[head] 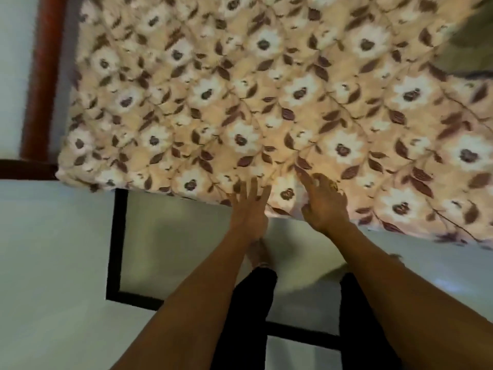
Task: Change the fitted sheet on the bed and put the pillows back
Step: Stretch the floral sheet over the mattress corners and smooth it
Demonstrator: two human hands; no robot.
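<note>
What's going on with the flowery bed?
A person stands at the near edge of the bed and works on the flowery sheet. The left hand lies at the sheet's edge with its fingers spread straight. The right hand rests on the sheet beside it; whether it grips the cloth is unclear. An olive thing lies at the far right, too blurred to name.
</note>
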